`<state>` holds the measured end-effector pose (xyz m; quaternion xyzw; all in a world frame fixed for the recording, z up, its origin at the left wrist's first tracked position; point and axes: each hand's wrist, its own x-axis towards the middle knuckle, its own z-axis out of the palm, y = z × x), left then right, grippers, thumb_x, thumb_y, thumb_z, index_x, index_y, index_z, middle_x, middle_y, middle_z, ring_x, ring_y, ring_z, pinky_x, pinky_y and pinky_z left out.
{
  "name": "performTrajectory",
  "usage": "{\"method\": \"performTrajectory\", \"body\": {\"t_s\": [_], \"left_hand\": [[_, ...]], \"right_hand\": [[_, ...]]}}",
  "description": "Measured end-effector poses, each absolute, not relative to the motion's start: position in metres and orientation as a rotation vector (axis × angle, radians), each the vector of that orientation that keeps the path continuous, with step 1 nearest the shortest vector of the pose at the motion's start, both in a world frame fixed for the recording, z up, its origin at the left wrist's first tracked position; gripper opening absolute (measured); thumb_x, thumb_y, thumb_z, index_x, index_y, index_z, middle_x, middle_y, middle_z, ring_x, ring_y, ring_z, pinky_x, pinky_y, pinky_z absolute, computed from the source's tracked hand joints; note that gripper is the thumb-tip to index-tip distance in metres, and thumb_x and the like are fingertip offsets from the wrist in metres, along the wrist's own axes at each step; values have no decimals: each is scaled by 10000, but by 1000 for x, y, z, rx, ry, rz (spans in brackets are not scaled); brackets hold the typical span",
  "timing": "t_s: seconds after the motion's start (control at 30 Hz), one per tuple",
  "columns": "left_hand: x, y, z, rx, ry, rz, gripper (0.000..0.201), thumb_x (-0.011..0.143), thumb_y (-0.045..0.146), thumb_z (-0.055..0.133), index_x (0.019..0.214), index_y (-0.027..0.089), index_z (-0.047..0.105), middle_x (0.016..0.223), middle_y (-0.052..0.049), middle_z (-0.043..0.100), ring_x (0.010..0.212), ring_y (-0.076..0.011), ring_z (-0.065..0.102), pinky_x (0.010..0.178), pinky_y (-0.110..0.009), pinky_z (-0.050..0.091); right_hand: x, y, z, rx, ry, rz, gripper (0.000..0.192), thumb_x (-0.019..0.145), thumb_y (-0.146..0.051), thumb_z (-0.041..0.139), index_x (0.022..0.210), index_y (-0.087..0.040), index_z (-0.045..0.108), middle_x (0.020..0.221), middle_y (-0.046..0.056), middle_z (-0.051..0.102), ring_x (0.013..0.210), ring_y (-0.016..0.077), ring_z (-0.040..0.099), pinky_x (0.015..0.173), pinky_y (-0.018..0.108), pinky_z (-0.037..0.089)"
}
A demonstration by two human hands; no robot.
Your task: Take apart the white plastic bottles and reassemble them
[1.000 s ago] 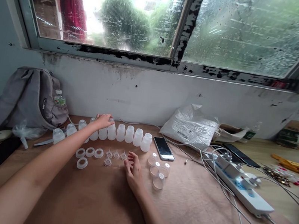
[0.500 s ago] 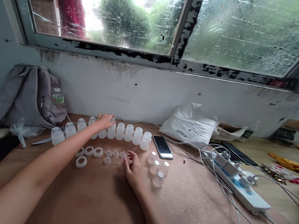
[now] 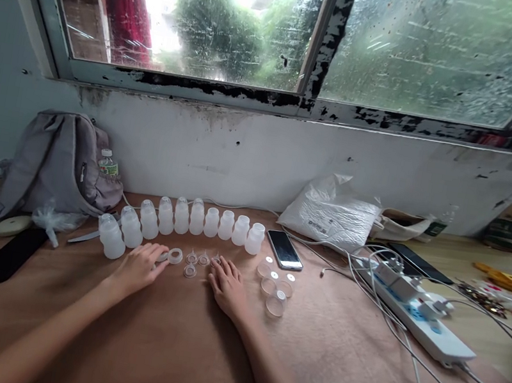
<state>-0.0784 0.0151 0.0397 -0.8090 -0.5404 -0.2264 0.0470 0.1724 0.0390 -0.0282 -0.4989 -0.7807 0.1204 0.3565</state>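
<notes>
A curved row of several small translucent plastic bottles stands on the brown table near the wall. In front of them lie white rings, small clear nipple pieces and clear caps. My left hand rests palm down over the rings, covering some of them; whether it grips one cannot be made out. Beside the nipple pieces my right hand lies flat on the table with its fingers spread, holding nothing.
A grey backpack with a water bottle leans at the back left, a black phone before it. Another phone lies right of the bottles. A white plastic bag, a power strip and cables fill the right.
My left hand has pulled back from the bottle row down to the rings on the table. My right hand has hardly moved. The camera shifted slightly.
</notes>
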Motion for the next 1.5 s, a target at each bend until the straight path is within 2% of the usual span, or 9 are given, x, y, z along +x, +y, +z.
{"method": "performTrajectory", "body": {"t_s": [0.13,0.27,0.43,0.57,0.7,0.9,1.03,1.3,1.5], "left_hand": [[-98,-9,6,-2399,-1753,-710,296,767,383,479,1010,217,513,993,-70,590,915,-248,532,787,-363,421],[-97,-6,-6,-2341,-1779,-793,254,787,324,442,1012,226,506,998,-69,589,938,-252,521,804,-373,425],[-94,5,-11,-2309,-1808,-926,197,784,300,432,932,235,545,955,-70,603,927,-264,531,809,-389,433],[-97,5,-12,-2322,-1870,-1122,143,784,335,450,815,241,553,878,-63,616,884,-254,554,795,-398,444],[-86,-1,-2,-2315,-2056,-1581,195,745,400,512,736,207,540,964,-75,593,933,-241,557,808,-384,457],[-29,-6,24,-2148,-2298,-2741,288,698,419,587,823,167,521,885,-53,618,840,-192,614,812,-361,472],[7,-9,29,-2273,-2167,-3094,265,696,374,618,804,156,512,877,-61,634,861,-186,613,840,-350,460],[25,-18,14,-2426,-2032,-3237,248,757,326,571,937,190,467,889,-50,647,812,-158,615,778,-308,469],[22,-21,11,-2643,-2024,-2954,218,776,328,538,929,179,494,866,-53,645,829,-182,610,775,-321,475]], "right_hand": [[173,38,-23,-1247,-1938,341,317,816,-288,441,1127,-250,491,1161,76,513,1112,231,438,933,433,340],[177,36,-15,-1200,-1765,386,288,770,-222,442,1056,-196,464,1030,87,535,958,213,519,820,389,432],[178,32,-14,-1236,-1616,437,177,764,-209,402,938,-194,432,860,51,535,718,177,558,645,331,468],[176,29,-13,-1222,-1618,451,104,766,-210,396,864,-218,431,757,19,536,636,169,548,585,305,449],[172,25,-13,-1179,-1640,503,134,758,-192,399,886,-215,433,756,26,565,614,165,548,556,287,441],[163,11,-6,-1021,-1794,490,86,768,-161,400,795,-221,455,719,12,543,615,151,515,595,273,431],[160,4,-1,-969,-1817,439,107,759,-135,409,800,-219,460,750,23,519,655,153,502,622,277,431],[158,6,-6,-1083,-1746,446,170,685,-125,467,829,-202,420,771,8,466,619,124,473,556,244,422],[153,5,-2,-1085,-1770,655,152,689,-125,458,817,-204,432,767,-1,513,594,110,476,538,224,408]]}}
